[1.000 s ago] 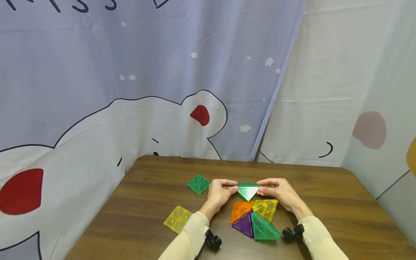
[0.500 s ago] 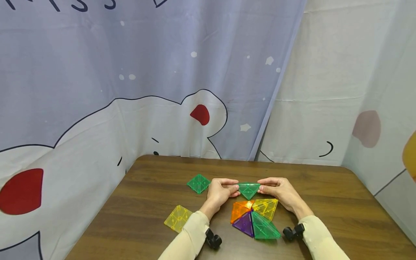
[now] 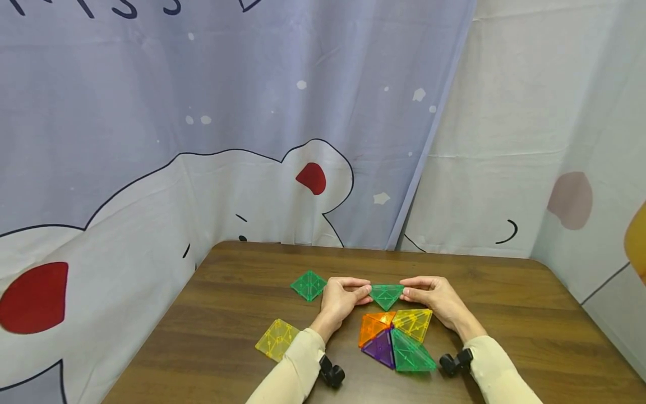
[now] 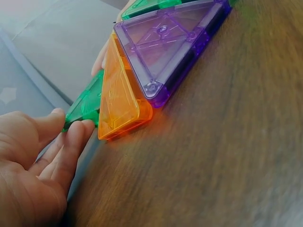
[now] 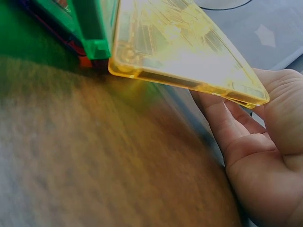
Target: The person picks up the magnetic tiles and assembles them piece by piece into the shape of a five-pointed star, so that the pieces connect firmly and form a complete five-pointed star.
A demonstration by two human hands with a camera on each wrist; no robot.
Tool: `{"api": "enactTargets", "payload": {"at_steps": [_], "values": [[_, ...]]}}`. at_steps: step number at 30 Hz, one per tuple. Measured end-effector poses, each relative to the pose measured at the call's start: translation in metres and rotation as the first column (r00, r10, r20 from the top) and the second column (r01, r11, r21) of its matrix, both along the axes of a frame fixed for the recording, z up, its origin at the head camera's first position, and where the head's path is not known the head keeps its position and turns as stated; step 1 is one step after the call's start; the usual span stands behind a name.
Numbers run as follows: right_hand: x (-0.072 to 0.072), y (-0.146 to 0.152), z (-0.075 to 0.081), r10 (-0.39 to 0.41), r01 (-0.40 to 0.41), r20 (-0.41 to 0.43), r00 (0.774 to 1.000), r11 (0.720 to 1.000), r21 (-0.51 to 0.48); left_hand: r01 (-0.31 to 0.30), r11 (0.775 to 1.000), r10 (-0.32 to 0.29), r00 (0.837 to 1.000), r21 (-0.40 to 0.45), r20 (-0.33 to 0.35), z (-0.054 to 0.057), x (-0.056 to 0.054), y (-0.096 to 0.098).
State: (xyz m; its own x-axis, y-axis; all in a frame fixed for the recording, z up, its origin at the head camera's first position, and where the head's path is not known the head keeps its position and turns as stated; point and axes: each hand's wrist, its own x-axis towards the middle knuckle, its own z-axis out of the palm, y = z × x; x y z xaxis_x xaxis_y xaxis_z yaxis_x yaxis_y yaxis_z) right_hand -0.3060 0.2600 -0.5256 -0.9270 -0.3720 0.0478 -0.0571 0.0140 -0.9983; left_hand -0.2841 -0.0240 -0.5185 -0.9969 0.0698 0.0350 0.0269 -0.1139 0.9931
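A green triangular magnetic tile (image 3: 386, 296) points its tip toward me, its two far corners pinched between thumb and fingers by my left hand (image 3: 339, 306) and my right hand (image 3: 438, 302). Just nearer to me stands a fan of tilted tiles: orange (image 3: 373, 328), purple (image 3: 381, 349), a larger green one (image 3: 411, 353) and a yellow one (image 3: 414, 322). In the left wrist view the held green tile (image 4: 87, 105) shows partly behind the orange tile (image 4: 118, 97). The yellow tile (image 5: 184, 52) hides it in the right wrist view.
A green diamond-shaped piece (image 3: 308, 285) lies left of my left hand. Nearer to me, a yellow square tile (image 3: 277, 340) lies beside the left sleeve. A printed curtain (image 3: 282, 101) hangs behind the wooden table (image 3: 227, 303).
The held green tile has tipped: its face, pale with glare a second ago, now shows plain green. Both hands stay nearly in place, and the tile fan has not moved.
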Motion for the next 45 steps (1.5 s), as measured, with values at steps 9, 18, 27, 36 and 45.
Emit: {"api": "enactTargets", "payload": {"at_steps": [9,18,27,36,45], "values": [[0.005,-0.004,-0.002,-0.023,0.023,-0.043,0.999,1.000,0.005,-0.003,1.000,0.003,1.000,-0.009,0.014,0.002,0.002,-0.003],[0.030,0.008,0.003,-0.141,0.143,0.028,0.990,0.986,-0.092,0.008,1.000,-0.009,1.000,0.027,0.021,0.000,0.001,-0.002],[0.083,0.024,0.006,-0.237,0.239,0.048,0.970,0.970,-0.039,0.013,1.000,-0.013,1.000,0.026,-0.001,-0.002,0.000,-0.002],[0.136,0.009,0.003,-0.179,0.255,-0.246,0.953,0.910,0.326,-0.002,1.000,0.002,1.000,0.013,0.009,-0.003,0.000,-0.003],[0.142,0.007,0.002,0.001,0.215,-0.449,0.893,0.876,0.431,0.001,1.000,-0.001,1.000,0.010,0.018,-0.003,-0.001,-0.002]]}}
